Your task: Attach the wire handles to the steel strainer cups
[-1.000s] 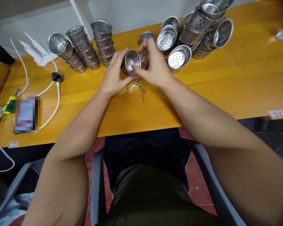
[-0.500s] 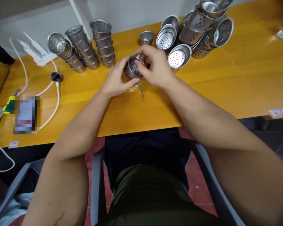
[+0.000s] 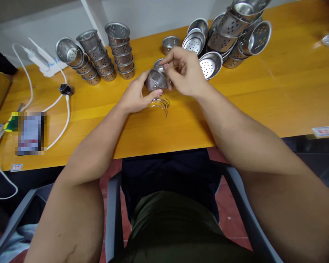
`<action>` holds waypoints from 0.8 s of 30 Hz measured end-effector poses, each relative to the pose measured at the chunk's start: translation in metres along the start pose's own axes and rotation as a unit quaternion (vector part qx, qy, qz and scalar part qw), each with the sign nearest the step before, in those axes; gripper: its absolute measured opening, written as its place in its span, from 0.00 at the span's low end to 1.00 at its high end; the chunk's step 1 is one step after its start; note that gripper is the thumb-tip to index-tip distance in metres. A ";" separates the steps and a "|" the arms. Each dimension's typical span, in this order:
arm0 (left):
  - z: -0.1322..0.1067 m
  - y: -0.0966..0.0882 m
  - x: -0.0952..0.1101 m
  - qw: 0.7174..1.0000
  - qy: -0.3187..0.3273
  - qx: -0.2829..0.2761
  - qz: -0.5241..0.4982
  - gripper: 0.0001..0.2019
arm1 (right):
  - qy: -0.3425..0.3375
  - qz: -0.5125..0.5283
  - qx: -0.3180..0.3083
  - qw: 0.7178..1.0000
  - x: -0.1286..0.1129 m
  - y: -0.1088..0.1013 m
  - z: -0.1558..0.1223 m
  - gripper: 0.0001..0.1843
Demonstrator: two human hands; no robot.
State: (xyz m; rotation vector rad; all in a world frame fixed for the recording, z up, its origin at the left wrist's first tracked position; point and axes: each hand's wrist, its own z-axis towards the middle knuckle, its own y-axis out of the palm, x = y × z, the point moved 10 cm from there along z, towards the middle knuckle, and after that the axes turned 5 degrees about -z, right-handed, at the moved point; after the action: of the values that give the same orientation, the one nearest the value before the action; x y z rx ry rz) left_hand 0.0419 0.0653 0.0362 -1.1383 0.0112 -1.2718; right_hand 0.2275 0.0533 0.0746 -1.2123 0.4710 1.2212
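Note:
My left hand (image 3: 138,93) is wrapped round a small metal cup (image 3: 154,81), tilted, with its mouth toward the right. Close to the cup's right rim, my right hand (image 3: 185,71) has its thumb and forefinger pinched together; whatever they hold, if anything, is too small to make out. Just behind the held cup shows another round metal rim (image 3: 159,64), partly hidden by the hands. Several thin curved wires (image 3: 161,103) lie on the wooden table beneath my hands.
Stacked perforated metal cups (image 3: 122,54) stand at the back left. More perforated cups (image 3: 224,36) are piled at the back right, beside a single small cup (image 3: 170,43). A phone (image 3: 30,133), white cables (image 3: 68,120) and a power strip (image 3: 50,69) lie on the left.
My right hand has drawn slightly to the right, off the cup's mouth. More of the held cup and the rim behind it now shows. My left hand has barely moved.

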 end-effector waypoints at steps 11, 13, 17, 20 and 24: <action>0.000 -0.114 0.038 0.975 -0.061 0.186 0.104 0.54 | 0.024 -0.020 0.118 0.992 -0.001 -0.025 -0.010 0.40; -0.004 -0.139 0.038 0.959 -0.114 0.241 0.096 0.52 | 0.025 -0.013 0.065 0.997 0.007 -0.011 -0.007 0.45; -0.012 -0.137 0.048 0.954 -0.188 0.232 0.040 0.45 | 0.030 0.001 0.029 0.999 0.013 0.005 -0.008 0.43; -0.022 -0.136 0.058 0.951 -0.196 0.234 0.040 0.46 | 0.038 -0.014 0.023 0.999 0.010 0.006 -0.009 0.42; -0.034 -0.173 0.034 0.941 -0.213 0.258 0.049 0.48 | 0.049 -0.032 0.025 0.998 0.007 -0.001 -0.010 0.41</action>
State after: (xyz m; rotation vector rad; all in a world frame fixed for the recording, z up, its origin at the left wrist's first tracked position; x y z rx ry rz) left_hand -0.0919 0.0413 0.1541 -0.9145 -0.5522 -0.8442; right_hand 0.2342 0.0473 0.0660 -1.2385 0.5282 1.0941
